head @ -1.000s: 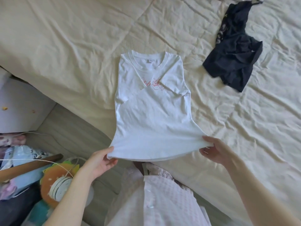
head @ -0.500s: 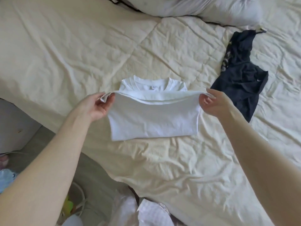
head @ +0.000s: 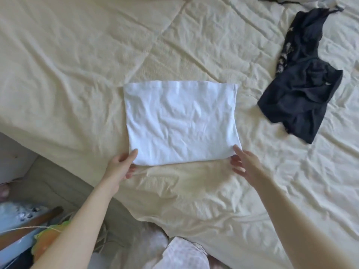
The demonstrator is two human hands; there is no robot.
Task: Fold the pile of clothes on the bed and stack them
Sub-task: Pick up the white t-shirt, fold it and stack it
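left hand (head: 121, 166): fingers straight, touching near-left corner of white shirt.
right hand (head: 245, 162): fingers spread, at its near-right corner.
bed (head: 77, 65): cream cover.
white shirt (head: 180, 123): folded flat, near bed's near edge.
dark garment (head: 303, 88): crumpled, toward far-right corner.

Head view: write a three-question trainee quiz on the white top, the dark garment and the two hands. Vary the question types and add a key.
1. True or false: the white top lies folded into a flat rectangle on the cream bedspread.
2. Multiple choice: the crumpled dark garment lies (A) under the white top, (B) apart from it, toward the person's right, (C) in the left hand.
3. Fill in: the left hand and the right hand are each at a ______ corner of the white top.

Key: 1 true; 2 B; 3 near (the edge closest to the person).
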